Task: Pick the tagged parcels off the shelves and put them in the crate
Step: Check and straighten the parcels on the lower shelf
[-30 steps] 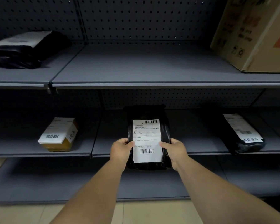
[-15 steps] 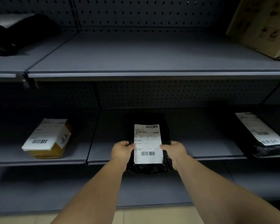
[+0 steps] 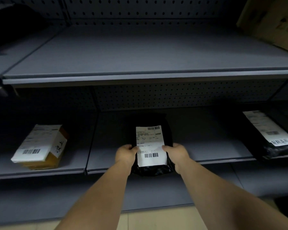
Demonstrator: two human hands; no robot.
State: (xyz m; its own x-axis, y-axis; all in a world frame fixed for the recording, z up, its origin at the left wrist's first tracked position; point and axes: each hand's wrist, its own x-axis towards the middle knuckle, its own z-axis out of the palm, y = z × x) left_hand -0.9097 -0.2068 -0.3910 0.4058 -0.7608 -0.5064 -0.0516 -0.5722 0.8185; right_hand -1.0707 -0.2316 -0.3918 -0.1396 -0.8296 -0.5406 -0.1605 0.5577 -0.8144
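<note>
A black plastic-wrapped parcel [image 3: 150, 140] with a white barcode label lies at the front edge of the middle shelf [image 3: 206, 146], its near end hanging over the edge. My left hand [image 3: 125, 154] grips its left side with the thumb on the label. My right hand [image 3: 176, 153] grips its right side the same way. A yellow box parcel [image 3: 40, 146] with a white label sits on the shelf bay to the left. Another black labelled parcel [image 3: 269, 135] lies at the right. No crate is in view.
The upper shelf [image 3: 140, 55] runs across the view, with a brown cardboard box [image 3: 273, 20] at its right end and a dark bag [image 3: 10, 25] at its left. A lower shelf [image 3: 90, 196] juts out below my arms. Tan floor tiles [image 3: 156, 219] show at the bottom.
The view has shifted closer and lower toward the middle shelf. Both hands keep the same hold on the black parcel, which stays at the shelf's front edge.
</note>
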